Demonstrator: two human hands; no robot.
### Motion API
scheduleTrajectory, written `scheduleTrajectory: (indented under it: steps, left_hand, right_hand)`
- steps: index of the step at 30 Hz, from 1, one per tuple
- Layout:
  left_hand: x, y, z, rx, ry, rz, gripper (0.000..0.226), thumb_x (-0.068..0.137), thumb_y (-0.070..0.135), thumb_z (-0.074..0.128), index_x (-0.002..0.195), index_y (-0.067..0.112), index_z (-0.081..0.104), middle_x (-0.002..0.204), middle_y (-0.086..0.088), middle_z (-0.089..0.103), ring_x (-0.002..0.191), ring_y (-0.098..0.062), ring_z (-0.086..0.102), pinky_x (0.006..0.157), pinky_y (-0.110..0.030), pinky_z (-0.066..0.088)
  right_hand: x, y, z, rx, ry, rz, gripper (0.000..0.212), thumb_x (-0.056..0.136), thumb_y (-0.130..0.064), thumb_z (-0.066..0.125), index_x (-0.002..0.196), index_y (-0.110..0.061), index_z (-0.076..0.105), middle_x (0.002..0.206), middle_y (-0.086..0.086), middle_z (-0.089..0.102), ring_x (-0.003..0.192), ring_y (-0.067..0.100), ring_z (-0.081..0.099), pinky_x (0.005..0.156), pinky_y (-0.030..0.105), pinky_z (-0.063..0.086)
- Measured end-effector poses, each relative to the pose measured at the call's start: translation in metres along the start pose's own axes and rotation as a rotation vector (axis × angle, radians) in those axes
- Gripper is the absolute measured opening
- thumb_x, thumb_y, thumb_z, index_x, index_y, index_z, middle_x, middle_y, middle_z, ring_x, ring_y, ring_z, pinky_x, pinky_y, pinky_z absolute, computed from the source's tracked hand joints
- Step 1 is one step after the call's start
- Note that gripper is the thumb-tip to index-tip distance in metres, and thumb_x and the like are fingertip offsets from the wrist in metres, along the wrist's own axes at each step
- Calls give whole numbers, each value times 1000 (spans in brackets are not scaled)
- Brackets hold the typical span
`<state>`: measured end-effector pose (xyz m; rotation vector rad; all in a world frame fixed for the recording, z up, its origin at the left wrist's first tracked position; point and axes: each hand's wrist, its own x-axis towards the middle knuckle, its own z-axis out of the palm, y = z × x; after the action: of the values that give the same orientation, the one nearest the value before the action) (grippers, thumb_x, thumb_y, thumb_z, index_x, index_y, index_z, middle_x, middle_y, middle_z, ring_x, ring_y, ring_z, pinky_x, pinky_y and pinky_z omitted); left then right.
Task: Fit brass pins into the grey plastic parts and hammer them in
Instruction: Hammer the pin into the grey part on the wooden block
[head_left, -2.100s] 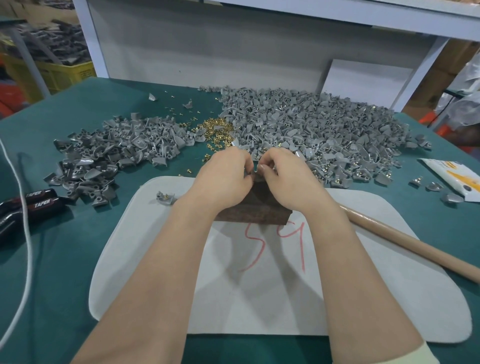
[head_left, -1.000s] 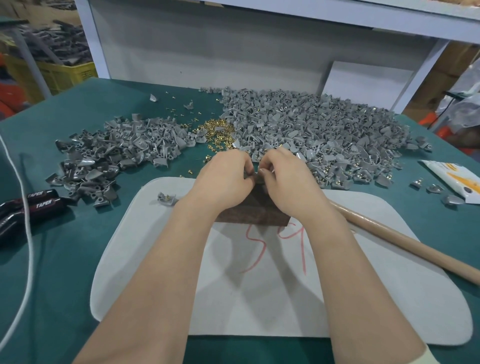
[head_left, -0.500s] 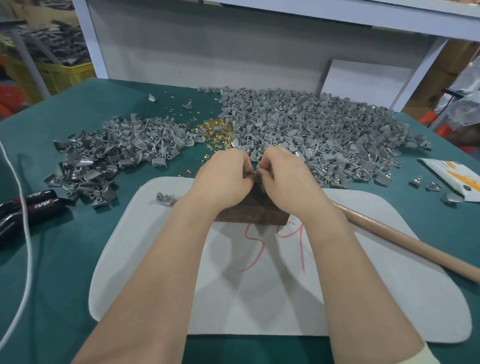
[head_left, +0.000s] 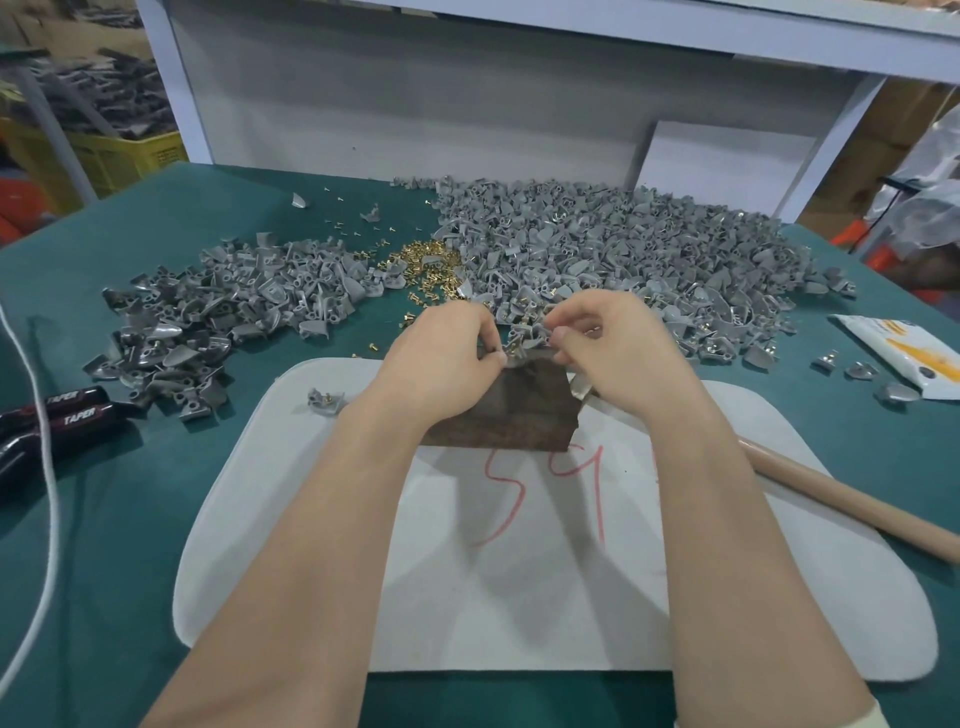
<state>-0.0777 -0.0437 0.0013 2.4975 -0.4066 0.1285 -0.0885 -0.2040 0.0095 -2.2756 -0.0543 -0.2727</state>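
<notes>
I've got my left hand (head_left: 441, 358) and right hand (head_left: 618, 353) both pinching one grey part (head_left: 531, 336) above the block (head_left: 519, 415); it's probably light, stiff and slippery, best held by its edges.

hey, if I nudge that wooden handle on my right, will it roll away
Probably a little: the handle looks round and smooth, so it could roll. It lies partly on the mat, whose edge may check it. Its far end is hidden behind the right arm, so weight is hard to judge.
</notes>
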Motion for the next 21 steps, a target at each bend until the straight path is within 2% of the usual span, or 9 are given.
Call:
scheduleTrajectory:
  steps: [4, 6, 8, 11, 13, 15, 17, 19, 21]
  left_hand:
    - [0, 1, -1, 2, -2, -2, 4, 90, 24, 59, 86, 22, 59, 104, 0, 63, 102, -20, 58, 90, -36, 48]
    - [-1, 2, -1, 1, -3, -6, 4, 90, 24, 59, 86, 22, 59, 104, 0, 64, 102, -20, 58, 90, -37, 49]
    - [-1, 2, -1, -3, -3, -10, 5, 91, 25, 59, 86, 23, 58, 105, 1, 63, 103, -20, 58, 90, -36, 48]
    - [-1, 2, -1, -13, -7, -13, 5, 91, 24, 59, 86, 22, 58, 103, 2, 61, 104, -19, 57, 89, -35, 48]
    - [-2, 2, 0, -14, -10, -12, 5, 91, 24, 58, 87, 22, 58, 98, 4, 59, 102, -18, 57, 87, -34, 48]
    - [-1, 2, 0, -18, -12, -14, 6, 91, 24, 59, 86, 22, 57, 94, 6, 57, 100, -17, 57, 86, -33, 48]
    - [-1, 2, 0, -13, -21, -14, 6, 91, 24, 59, 86, 22, 57, 94, 6, 56, 98, -16, 55, 85, -32, 47]
    - [-1, 0, -1, -14, -31, -13, 7, 91, 24, 59, 85, 22, 57, 93, 7, 55, 94, -14, 53, 84, -30, 46]
    - [-1, 0, -1, -33, -38, -13, 9, 91, 24, 60, 83, 23, 57, 91, 8, 54, 90, -11, 52, 83, -28, 44]
  right_hand:
    - [0, -4, 7, -89, -61, -66, 14, 89, -10, 58, 89, -21, 67, 72, -14, 59, 67, 2, 54, 54, 9, 37]
    - [-1, -6, 8, -105, -68, -69, 14, 90, -11, 57, 92, -20, 68, 71, -13, 59, 63, 0, 51, 52, 7, 35]
    - [-2, -6, 3, -132, 10, -29, 15, 91, -12, 56, 93, -19, 69, 78, -8, 63, 71, 8, 56, 62, 16, 42]
    - [-5, 6, -19, -318, 132, 178, 14, 90, -22, 59, 97, -16, 69, 94, 2, 68, 94, 22, 62, 83, 31, 48]
    - [-13, 14, -37, -471, 10, 348, 25, 85, -29, 63, 95, -7, 68, 94, 10, 68, 95, 31, 62, 79, 37, 50]
    - [-19, 18, -45, -551, -163, 466, 35, 84, -29, 67, 103, 0, 66, 105, 15, 67, 100, 31, 62, 81, 35, 49]
    - [-21, 19, -48, -585, -275, 500, 37, 83, -25, 68, 108, 2, 65, 114, 16, 65, 104, 28, 61, 81, 32, 48]
    - [-21, 20, -51, -590, -333, 498, 33, 83, -26, 68, 104, 0, 67, 109, 14, 67, 96, 26, 64, 74, 30, 46]
    - [-21, 22, -56, -575, -358, 494, 34, 85, -31, 66, 97, 0, 69, 100, 13, 69, 79, 22, 61, 67, 29, 44]
